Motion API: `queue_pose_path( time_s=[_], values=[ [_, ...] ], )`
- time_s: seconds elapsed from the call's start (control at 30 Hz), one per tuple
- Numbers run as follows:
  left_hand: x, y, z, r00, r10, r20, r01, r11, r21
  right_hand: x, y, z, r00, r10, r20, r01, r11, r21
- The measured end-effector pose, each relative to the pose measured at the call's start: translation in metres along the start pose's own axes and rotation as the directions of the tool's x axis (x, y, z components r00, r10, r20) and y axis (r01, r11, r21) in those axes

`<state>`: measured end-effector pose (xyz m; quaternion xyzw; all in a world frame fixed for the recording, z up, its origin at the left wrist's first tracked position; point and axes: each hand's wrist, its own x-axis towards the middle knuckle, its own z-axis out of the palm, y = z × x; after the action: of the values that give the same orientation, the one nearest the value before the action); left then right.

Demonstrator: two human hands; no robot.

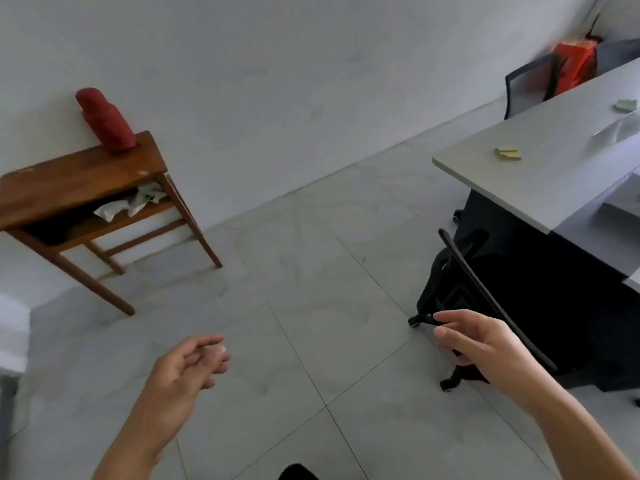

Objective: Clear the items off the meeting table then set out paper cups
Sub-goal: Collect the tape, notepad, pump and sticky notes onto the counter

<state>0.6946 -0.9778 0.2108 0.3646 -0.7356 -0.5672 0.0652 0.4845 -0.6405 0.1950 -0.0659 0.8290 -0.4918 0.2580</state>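
Left hand [187,368] and right hand [485,344], fingers released, holding nothing; yellow-green sticky-note pads [507,154] near grey desk's [519,192] corner.

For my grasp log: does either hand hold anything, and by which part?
Nothing is held. The left hand and the right hand are both open and empty; the right is near the black chair.

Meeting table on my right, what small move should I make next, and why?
Probably turn right and reach the right hand for the yellow notes near the corner of the meeting table: it and the left hand look empty, and the notes lie uncleared.
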Motion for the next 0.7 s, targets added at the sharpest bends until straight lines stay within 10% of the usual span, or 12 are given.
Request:
queue_pose_path(
  time_s=[0.23, 0.7],
  values=[
    [0.162, 0.004, 0.006, 0.981, -0.181, 0.074, 0.18, 0.983, 0.027, 0.152, -0.042, 0.021, 0.999, 0.051, 0.001, -0.051, 0.998, 0.043],
    [0.529, 0.217, 0.098, 0.923, 0.128, 0.363, -0.167, 0.983, 0.078, 0.369, -0.128, -0.031, 0.944, 0.2, -0.261, -0.134, 0.959, 0.25]
  ],
)
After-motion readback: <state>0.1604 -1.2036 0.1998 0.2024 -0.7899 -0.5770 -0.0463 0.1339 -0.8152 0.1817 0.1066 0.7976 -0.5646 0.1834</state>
